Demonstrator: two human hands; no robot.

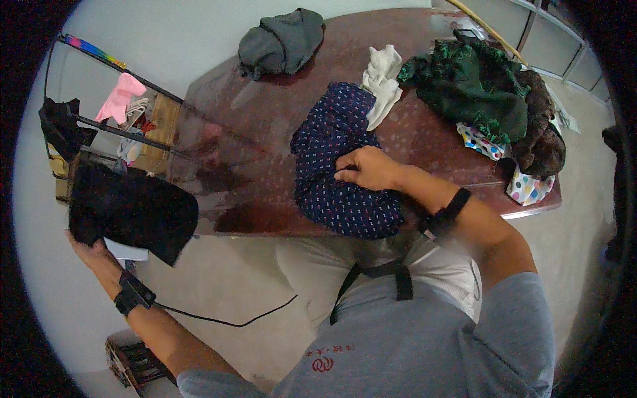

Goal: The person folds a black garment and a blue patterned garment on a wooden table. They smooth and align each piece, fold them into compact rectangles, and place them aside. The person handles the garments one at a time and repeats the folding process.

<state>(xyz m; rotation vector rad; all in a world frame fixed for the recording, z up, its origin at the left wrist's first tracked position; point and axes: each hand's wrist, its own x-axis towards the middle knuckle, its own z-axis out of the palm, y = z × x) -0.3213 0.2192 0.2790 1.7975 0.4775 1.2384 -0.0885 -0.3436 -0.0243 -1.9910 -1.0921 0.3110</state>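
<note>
My left hand (89, 250), off the table's left side, holds up a black cloth (134, 206) that hides most of its fingers. On the table, my right hand (368, 168) rests with curled fingers on a navy cloth garment (343, 134) with a small white and red pattern, pinching its fabric. The navy garment lies bunched at the table's front edge. A white cloth (382, 82) touches its far right end.
The dark red glossy table (239, 164) carries a grey bundled cloth (281, 42), a dark green garment (468, 89), a brown furry item (540, 129) and polka-dot fabric (530, 188). A black metal rack (134, 132) at left holds a pink cloth (119, 97). A black cable (239, 326) hangs from my left wrist.
</note>
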